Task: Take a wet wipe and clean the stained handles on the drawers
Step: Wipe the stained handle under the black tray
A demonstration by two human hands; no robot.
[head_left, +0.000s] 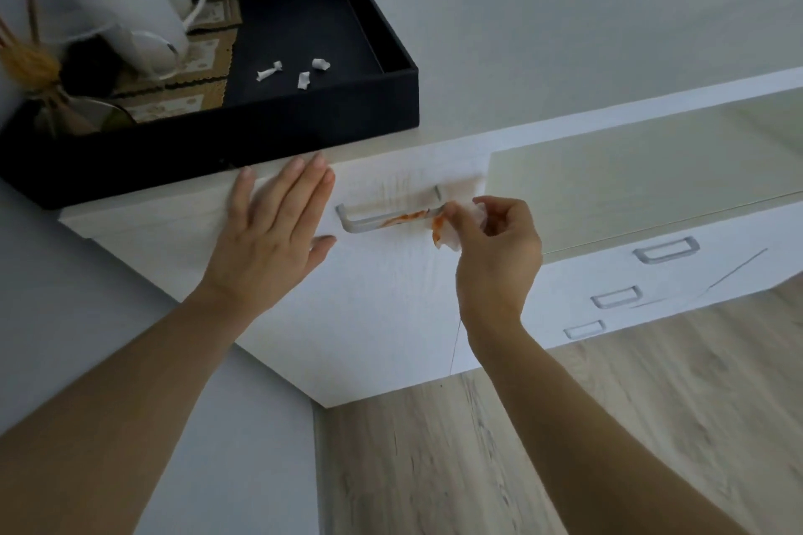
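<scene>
The handle [388, 215] is a thin grey bar on the front of the top white drawer [382, 274]. It has an orange smear along its right half, and the left half looks clean. Faint brownish streaks show on the drawer front just above the bar.

The right hand [495, 248] is at the right end of the handle. Its thumb and fingers are pinched tight on a small white wet wipe [449, 232], which is crumpled and has orange marks on it. The wipe touches the dirty end of the bar.

The left hand [271, 239] lies flat on the drawer front, just left of the handle. Its fingers are straight and close together, and they hold nothing. The fingertips reach up to the top edge of the drawer.

On top of the cabinet sits a black tray [347, 122]. Three little twisted white scraps [300, 74] lie inside it. At the back of the tray stand white cups [130, 13] on tan mats. A glass vase with dry stems [39, 69] stands at the left corner.

Farther right, three more grey handles [617, 298] sit on lower drawers, and they look clean from here. A pale wooden floor [608, 426] is below. Nothing blocks the dirty handle.
</scene>
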